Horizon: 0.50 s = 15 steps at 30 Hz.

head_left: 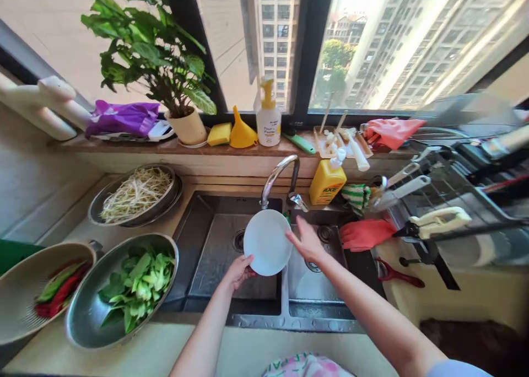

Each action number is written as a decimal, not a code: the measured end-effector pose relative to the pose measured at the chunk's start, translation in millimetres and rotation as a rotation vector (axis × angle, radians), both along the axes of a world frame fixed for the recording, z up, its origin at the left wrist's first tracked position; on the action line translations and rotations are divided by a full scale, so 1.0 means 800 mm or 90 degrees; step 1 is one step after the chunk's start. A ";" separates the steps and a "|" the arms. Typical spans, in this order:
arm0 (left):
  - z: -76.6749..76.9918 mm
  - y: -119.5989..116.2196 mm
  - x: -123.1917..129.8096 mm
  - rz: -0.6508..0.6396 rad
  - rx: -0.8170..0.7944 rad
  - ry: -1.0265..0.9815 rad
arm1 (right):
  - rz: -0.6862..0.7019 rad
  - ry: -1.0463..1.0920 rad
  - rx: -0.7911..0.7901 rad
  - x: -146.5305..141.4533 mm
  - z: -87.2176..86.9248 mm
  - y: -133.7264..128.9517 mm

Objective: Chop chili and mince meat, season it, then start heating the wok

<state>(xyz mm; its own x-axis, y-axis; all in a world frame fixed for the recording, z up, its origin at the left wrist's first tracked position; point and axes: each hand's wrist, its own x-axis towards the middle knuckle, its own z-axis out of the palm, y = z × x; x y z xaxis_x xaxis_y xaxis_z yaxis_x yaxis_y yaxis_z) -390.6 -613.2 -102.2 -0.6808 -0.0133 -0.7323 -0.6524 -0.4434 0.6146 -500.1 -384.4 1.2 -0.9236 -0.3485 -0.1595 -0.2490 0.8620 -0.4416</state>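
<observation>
A white plate [268, 242] is held over the divider of a double sink [285, 311], just below the spout of the chrome faucet [273, 181]. My left hand [239, 271] grips its lower left rim, thumb on top and fingers underneath. At the plate's right side is my right hand [306, 240], its fingers stretched toward the faucet. The thumb of that hand comes close to the rim; whether it touches cannot be made out. No stream of water is plainly visible.
Left of the sink stand bowls of bean sprouts [134, 195], leafy greens [140, 289] and peppers [61, 289]. A yellow detergent bottle [327, 184] is behind the right basin. Pink gloves [366, 235], red-handled scissors [400, 275] and a dish rack [446, 184] lie right.
</observation>
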 end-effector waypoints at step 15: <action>0.019 0.046 -0.079 -0.183 -0.282 0.040 | 0.063 0.376 0.157 0.150 0.160 0.074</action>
<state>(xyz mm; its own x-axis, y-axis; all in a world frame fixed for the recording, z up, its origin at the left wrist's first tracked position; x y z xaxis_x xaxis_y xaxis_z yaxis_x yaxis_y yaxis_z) -454.0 -576.4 -86.8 -0.7446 -0.1184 -0.6569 -0.6656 0.0581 0.7441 -380.2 -324.8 129.6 -0.8462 -0.4538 0.2792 -0.4723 0.8814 0.0010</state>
